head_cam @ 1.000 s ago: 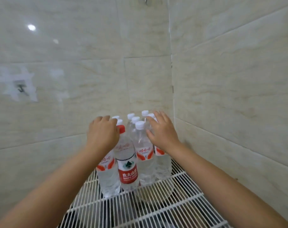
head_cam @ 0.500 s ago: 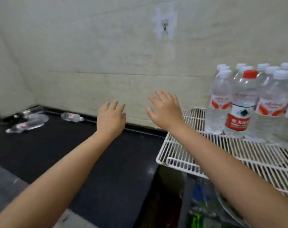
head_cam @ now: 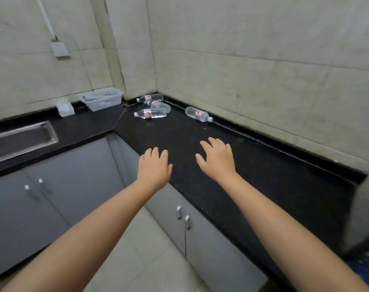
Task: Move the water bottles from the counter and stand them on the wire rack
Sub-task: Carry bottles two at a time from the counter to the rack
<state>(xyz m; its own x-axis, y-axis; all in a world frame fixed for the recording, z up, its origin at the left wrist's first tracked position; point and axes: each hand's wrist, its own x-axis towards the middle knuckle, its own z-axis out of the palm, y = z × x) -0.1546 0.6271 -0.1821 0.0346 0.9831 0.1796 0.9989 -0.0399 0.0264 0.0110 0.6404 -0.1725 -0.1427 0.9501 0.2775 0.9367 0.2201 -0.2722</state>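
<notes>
View swung off rack to counter [head_cam: 253, 165]. Left hand [head_cam: 154, 168], right hand [head_cam: 218, 160] empty, fingers spread, mid-frame. Four bottles [head_cam: 152, 113] lying upper centre: next fetch.

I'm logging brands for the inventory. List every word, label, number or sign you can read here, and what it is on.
No text can be read.
Four water bottles, among them the nearest bottle and the right bottle: red and white labels, print too blurred to read.
Clear plastic basket: dark marks on its wall, too small to read.
Wall socket: no lettering visible.

Tiled walls [head_cam: 263, 49] — grey cabinets [head_cam: 53, 207]
</notes>
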